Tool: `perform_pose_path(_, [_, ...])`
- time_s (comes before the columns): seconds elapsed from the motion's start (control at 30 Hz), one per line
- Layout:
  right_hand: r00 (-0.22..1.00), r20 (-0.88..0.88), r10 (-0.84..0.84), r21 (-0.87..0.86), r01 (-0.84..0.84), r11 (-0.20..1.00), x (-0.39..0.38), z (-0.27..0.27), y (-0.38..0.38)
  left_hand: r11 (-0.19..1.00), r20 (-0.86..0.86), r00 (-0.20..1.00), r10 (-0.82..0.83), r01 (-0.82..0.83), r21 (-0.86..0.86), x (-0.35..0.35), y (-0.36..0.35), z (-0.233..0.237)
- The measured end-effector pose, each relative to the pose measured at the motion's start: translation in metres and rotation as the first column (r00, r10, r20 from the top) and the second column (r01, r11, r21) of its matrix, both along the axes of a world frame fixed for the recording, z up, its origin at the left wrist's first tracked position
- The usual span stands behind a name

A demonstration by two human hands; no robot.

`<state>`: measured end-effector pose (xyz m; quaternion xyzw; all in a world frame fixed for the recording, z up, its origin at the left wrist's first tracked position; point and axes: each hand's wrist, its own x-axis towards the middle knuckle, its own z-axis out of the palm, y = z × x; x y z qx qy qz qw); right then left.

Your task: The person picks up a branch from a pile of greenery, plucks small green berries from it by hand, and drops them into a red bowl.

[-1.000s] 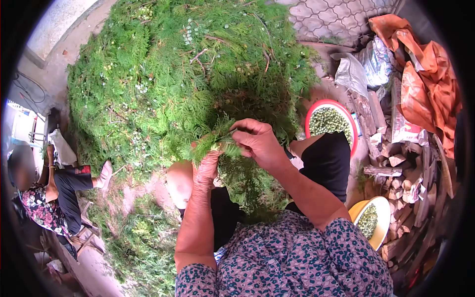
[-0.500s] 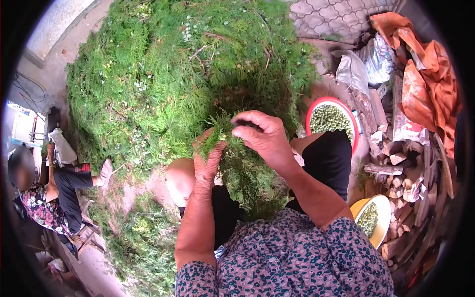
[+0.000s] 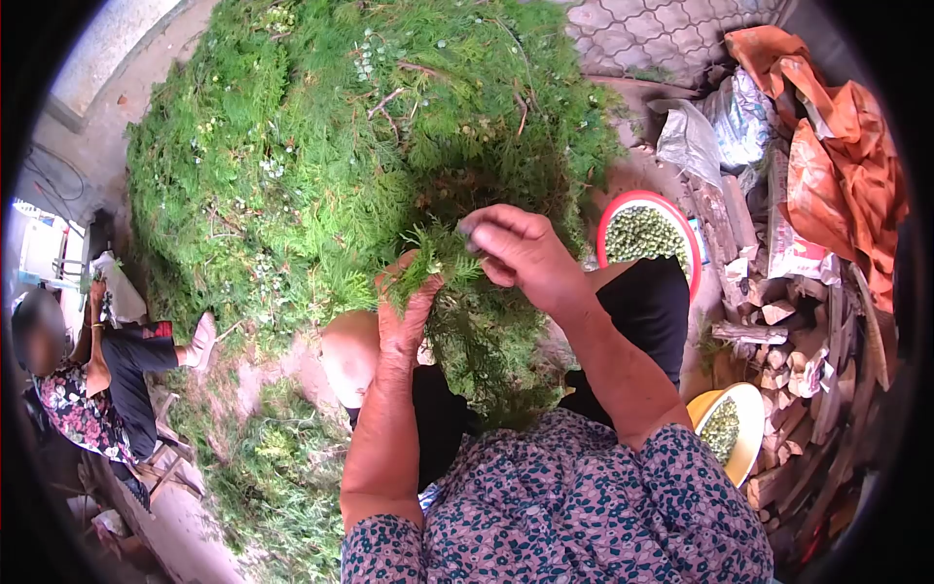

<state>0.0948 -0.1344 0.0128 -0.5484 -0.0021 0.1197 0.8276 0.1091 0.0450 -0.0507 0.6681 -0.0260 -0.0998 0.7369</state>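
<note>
My left hand (image 3: 401, 316) is closed around a flat-leaved green conifer sprig (image 3: 423, 261), held up between my knees. Just to the right of its leaves is my right hand (image 3: 530, 255), fingers curled in and thumb against the forefinger. Something dark or greyish shows at those fingertips, but I cannot make out whether it is an object or a stain. Beyond both hands rises a big heap of conifer branches (image 3: 292, 175), dotted with pale cones. More loose greenery hangs below my hands, between my legs.
On the right stand a red-rimmed basin (image 3: 602, 234) and a yellow basin (image 3: 753, 433), both holding small green cones. Stacked firewood (image 3: 778, 365), plastic sacks (image 3: 741, 122) and an orange tarp (image 3: 827, 175) lie farther right. Another person (image 3: 88, 409) sits at the left.
My right hand has turned and its fingers have curled in more, shifting slightly up. The left hand keeps its grip on the sprig, nearly unmoved.
</note>
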Motion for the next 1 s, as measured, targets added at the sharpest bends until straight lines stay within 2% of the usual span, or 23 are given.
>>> perform_pose_path(0.03, [0.997,0.078,-0.007,-0.334,0.033,0.942,0.0,0.0,0.004,0.99,0.057,0.998,-0.001,-0.007,0.142,0.002,0.002,-0.01])
perform_pose_path(0.07, [0.959,0.282,-0.029,-0.527,0.18,0.831,0.002,-0.008,0.012,0.96,0.114,0.993,-0.012,-0.021,0.28,0.004,0.004,-0.019])
perform_pose_path(0.1, [0.885,0.465,-0.01,-0.606,0.327,0.725,0.0,-0.015,0.018,0.959,0.113,0.993,-0.011,-0.021,0.282,0.005,0.006,-0.024])
perform_pose_path(0.17, [0.779,0.626,0.011,-0.579,0.455,0.676,0.001,-0.026,0.03,0.9,0.225,0.967,-0.117,0.008,0.435,0.007,0.008,-0.028])
perform_pose_path(0.2, [0.78,0.626,0.01,-0.578,0.455,0.677,0.002,-0.03,0.03,0.957,0.17,0.984,-0.048,-0.003,0.29,0.003,0.006,-0.029])
perform_pose_path(0.27, [0.854,0.52,-0.027,-0.592,0.383,0.709,0.003,-0.035,0.029,0.94,0.135,0.987,-0.09,0.039,0.338,0.007,0.007,-0.026])
perform_pose_path(0.3, [0.854,0.519,-0.026,-0.592,0.382,0.71,0.004,-0.036,0.027,0.92,0.099,0.987,-0.129,0.082,0.383,0.009,0.008,-0.023])
perform_pose_path(0.33, [0.9,0.428,-0.081,-0.522,0.319,0.791,0.005,-0.036,0.023,0.984,-0.038,0.996,-0.085,0.09,0.152,0.008,0.006,-0.02])
perform_pose_path(0.37, [0.938,0.326,-0.122,-0.436,0.263,0.861,0.005,-0.036,0.019,0.984,-0.039,0.996,-0.085,0.09,0.152,0.006,0.002,-0.008])
perform_pose_path(0.4, [0.966,0.222,-0.134,-0.378,0.212,0.901,0.004,-0.037,0.014,0.996,-0.113,0.989,-0.092,0.089,-0.031,0.005,-0.001,0.007])
perform_pose_path(0.43, [0.966,0.223,-0.134,-0.38,0.213,0.9,0.004,-0.034,0.012,0.974,-0.184,0.976,-0.112,0.072,-0.213,0.004,-0.003,0.015])
perform_pose_path(0.53, [0.961,0.269,-0.069,-0.422,0.182,0.888,0.003,-0.024,0.01,0.977,-0.243,0.969,-0.049,-0.005,-0.213,0.002,-0.002,0.012])
perform_pose_path(0.6, [0.996,0.037,-0.08,-0.35,0.088,0.933,0.001,-0.022,0.011,0.977,-0.266,0.964,-0.025,-0.033,-0.211,0.001,-0.002,0.015])
perform_pose_path(0.63, [0.996,0.037,-0.08,-0.348,0.088,0.933,0.002,-0.025,0.012,0.977,-0.264,0.965,-0.012,-0.046,-0.21,0.0,-0.002,0.019])
perform_pose_path(0.67, [0.988,-0.099,-0.118,-0.068,0.111,0.991,0.003,-0.029,0.013,0.976,-0.261,0.965,0.001,-0.058,-0.21,-0.002,-0.001,0.022])
perform_pose_path(0.7, [0.965,-0.238,-0.113,0.211,0.165,0.963,0.004,-0.032,0.013,0.976,-0.261,0.965,0.001,-0.057,-0.209,-0.002,-0.001,0.018])
perform_pose_path(0.77, [0.968,-0.232,-0.093,0.175,0.135,0.975,0.004,-0.033,0.006,0.969,-0.298,0.952,0.071,-0.137,-0.207,-0.003,-0.002,0.011])
perform_pose_path(0.8, [0.974,-0.221,-0.047,0.242,0.101,0.965,0.005,-0.035,0.001,0.978,-0.331,0.937,0.109,-0.162,-0.135,-0.006,-0.003,0.02])
perform_pose_path(0.83, [0.978,-0.206,-0.002,0.304,0.066,0.95,0.005,-0.037,-0.004,0.978,-0.331,0.938,0.105,-0.158,-0.138,-0.004,-0.003,0.018])
perform_pose_path(0.9, [0.977,-0.21,-0.024,0.329,0.094,0.94,0.005,-0.037,-0.011,0.96,-0.323,0.941,-0.098,0.004,-0.281,0.005,0.003,0.006])
perform_pose_path(0.93, [0.976,-0.216,-0.039,0.358,0.117,0.926,0.005,-0.037,-0.013,0.959,-0.273,0.956,-0.11,0.029,-0.283,0.01,0.006,-0.009])
perform_pose_path(0.97, [0.975,-0.218,-0.038,0.359,0.117,0.926,0.005,-0.036,-0.015,0.959,-0.275,0.955,-0.109,0.028,-0.282,0.009,0.002,-0.002])
perform_pose_path(1.0, [0.963,-0.247,-0.102,0.374,0.192,0.907,0.005,-0.034,-0.017,0.948,-0.352,0.936,0.019,-0.128,-0.29,0.006,-0.004,0.012])
